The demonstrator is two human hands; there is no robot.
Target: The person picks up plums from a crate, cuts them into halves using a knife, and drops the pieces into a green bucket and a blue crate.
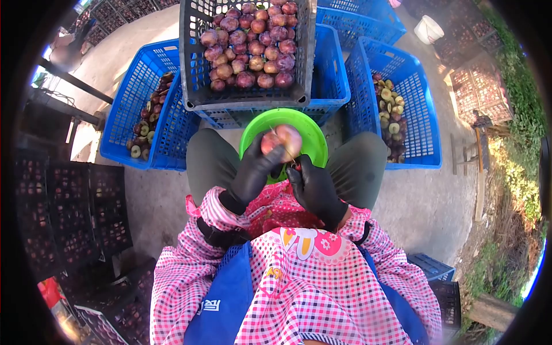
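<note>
My left hand (256, 172), in a black glove, holds a reddish plum (282, 141) over a green bowl (310, 135) that rests between my knees. My right hand (315, 188), also gloved in black, grips a small knife (289, 154) whose thin blade touches the plum. A grey crate (192, 69) just beyond the bowl is full of whole red plums (250, 43).
Blue crates stand left (123, 115) and right (422, 103), each holding cut plum halves; another blue crate (333, 80) sits under the grey one. Dark trays of drying fruit (69, 213) lie at left. A white bucket (428, 29) stands at far right.
</note>
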